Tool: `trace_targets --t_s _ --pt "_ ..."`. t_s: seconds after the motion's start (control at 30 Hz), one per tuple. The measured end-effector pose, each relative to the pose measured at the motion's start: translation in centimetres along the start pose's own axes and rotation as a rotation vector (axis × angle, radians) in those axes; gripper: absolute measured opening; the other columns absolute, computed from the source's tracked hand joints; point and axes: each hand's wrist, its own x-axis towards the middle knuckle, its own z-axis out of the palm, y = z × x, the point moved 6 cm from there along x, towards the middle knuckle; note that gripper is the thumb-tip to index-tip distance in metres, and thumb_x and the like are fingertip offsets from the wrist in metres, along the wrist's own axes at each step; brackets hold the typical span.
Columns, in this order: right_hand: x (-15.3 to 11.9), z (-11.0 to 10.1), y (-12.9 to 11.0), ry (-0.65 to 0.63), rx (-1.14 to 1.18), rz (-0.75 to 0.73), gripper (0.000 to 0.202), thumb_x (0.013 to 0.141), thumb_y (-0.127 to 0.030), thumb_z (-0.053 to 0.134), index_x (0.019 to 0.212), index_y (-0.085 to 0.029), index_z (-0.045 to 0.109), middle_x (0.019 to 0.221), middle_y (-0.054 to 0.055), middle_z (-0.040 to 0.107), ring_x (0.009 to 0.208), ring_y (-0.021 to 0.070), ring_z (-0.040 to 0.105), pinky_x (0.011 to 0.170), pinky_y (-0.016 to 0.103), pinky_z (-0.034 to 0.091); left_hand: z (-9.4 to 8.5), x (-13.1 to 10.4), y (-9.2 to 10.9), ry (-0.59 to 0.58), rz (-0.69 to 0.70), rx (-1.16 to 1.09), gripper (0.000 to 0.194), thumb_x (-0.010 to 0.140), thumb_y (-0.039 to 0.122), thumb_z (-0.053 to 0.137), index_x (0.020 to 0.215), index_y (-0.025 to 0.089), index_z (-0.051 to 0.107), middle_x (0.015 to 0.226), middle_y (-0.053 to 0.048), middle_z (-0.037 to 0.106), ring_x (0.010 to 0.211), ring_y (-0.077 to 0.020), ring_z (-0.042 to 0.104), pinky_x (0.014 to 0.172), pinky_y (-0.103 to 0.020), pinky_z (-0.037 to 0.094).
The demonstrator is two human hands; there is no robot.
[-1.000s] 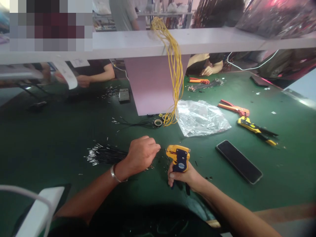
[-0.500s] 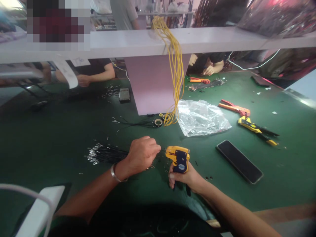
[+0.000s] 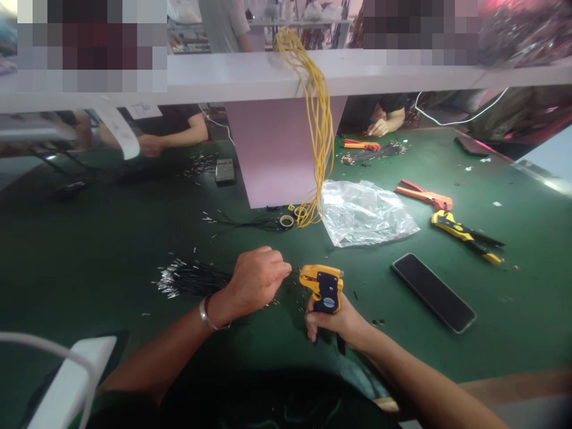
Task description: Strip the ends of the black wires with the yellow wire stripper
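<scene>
My left hand [image 3: 260, 279], a metal bracelet on its wrist, pinches a thin black wire [image 3: 295, 272] whose end points at the jaws of a yellow and dark blue wire stripper [image 3: 325, 289]. Whether the wire tip sits inside the jaws is too small to tell. Wrapped round the stripper's handle is my right hand [image 3: 333, 322], its fingers partly hidden. A bundle of black wires [image 3: 194, 279] with silvery ends lies on the green table [image 3: 179, 345], partly behind my left hand and forearm. Small bits are scattered below the wire.
Yellow wires [image 3: 319, 131] hang from a white shelf [image 3: 201, 80]. Beyond my hands lie a clear plastic bag [image 3: 369, 214] and tape rolls [image 3: 286, 222]. To the right are a phone [image 3: 433, 292], yellow-black pliers [image 3: 465, 234] and orange pliers [image 3: 424, 195]. Other people's hands [image 3: 379, 127] show across the table.
My hands, the wire and the stripper show no visible movement. Across the table at the right, another person's raised hand has gone from view beside the pink panel.
</scene>
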Motion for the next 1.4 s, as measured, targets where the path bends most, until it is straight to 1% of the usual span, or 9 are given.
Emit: trace_targets --t_s 0.17,0.43,0.67,0.8,1.03,1.27,1.4 --pt "0.0 -0.06 0.03 0.019 -0.017 0.015 0.03 0.069 -0.036 0.081 0.074 -0.017 0.059 0.05 -0.001 0.067 0.044 0.0147 0.061 0.049 0.027 0.047 -0.01 -0.03 0.07 -0.002 0.006 -0.005 0.027 0.091 0.016 0.049 0.07 0.019 0.066 0.062 0.0 0.055 0.06 -0.0135 0.045 0.054 -0.027 0.033" --pt "0.0 -0.17 0.3 0.025 0.001 0.006 0.029 0.069 -0.035 0.081 0.075 -0.018 0.058 0.049 -0.002 0.065 0.043 0.0149 0.06 0.047 0.027 0.048 -0.01 -0.04 0.0 0.006 0.012 0.009 0.028 0.091 0.016 0.048 0.07 0.019 0.066 0.062 -0.001 0.056 0.061 -0.0134 0.046 0.054 -0.027 0.032" --pt "-0.06 0.0 -0.05 0.022 -0.027 0.01 0.028 0.071 -0.036 0.079 0.073 -0.018 0.057 0.048 -0.002 0.065 0.041 0.0143 0.059 0.047 0.027 0.047 0.14 -0.13 -0.19 0.015 0.006 -0.003 0.027 0.091 0.016 0.049 0.072 0.019 0.067 0.063 -0.001 0.056 0.061 -0.0135 0.047 0.055 -0.027 0.034" --pt "-0.06 0.02 -0.18 0.025 -0.051 0.004 0.028 0.071 -0.036 0.079 0.07 -0.018 0.057 0.046 -0.002 0.064 0.041 0.0138 0.058 0.048 0.026 0.046 0.13 -0.13 -0.18 0.012 0.007 -0.009 0.027 0.091 0.015 0.048 0.073 0.019 0.068 0.064 -0.001 0.057 0.062 -0.0136 0.048 0.055 -0.026 0.035" --pt "-0.09 -0.39 0.54 0.042 -0.095 0.016 0.027 0.074 -0.036 0.076 0.068 -0.018 0.057 0.044 -0.002 0.062 0.039 0.0132 0.056 0.045 0.026 0.044 0.1 -0.08 -0.13 0.014 0.01 -0.006 0.027 0.091 0.014 0.048 0.072 0.019 0.068 0.064 -0.001 0.058 0.061 -0.0134 0.048 0.054 -0.026 0.034" --pt "-0.27 -0.53 0.63 0.056 -0.135 0.018 0.028 0.075 -0.037 0.075 0.067 -0.018 0.056 0.042 -0.003 0.061 0.037 0.012 0.053 0.044 0.025 0.044 0.34 -0.18 -0.28 0.01 0.013 -0.014 0.027 0.092 0.015 0.047 0.075 0.02 0.068 0.063 -0.001 0.057 0.063 -0.013 0.049 0.056 -0.024 0.036" --pt "-0.32 -0.52 0.54 0.063 -0.167 0.004 0.03 0.076 -0.038 0.073 0.06 -0.018 0.056 0.041 -0.002 0.06 0.037 0.0121 0.053 0.045 0.025 0.044 0.36 -0.17 -0.31 -0.001 0.011 -0.016 0.026 0.092 0.015 0.048 0.076 0.019 0.068 0.064 -0.001 0.057 0.063 -0.0127 0.048 0.056 -0.024 0.036"
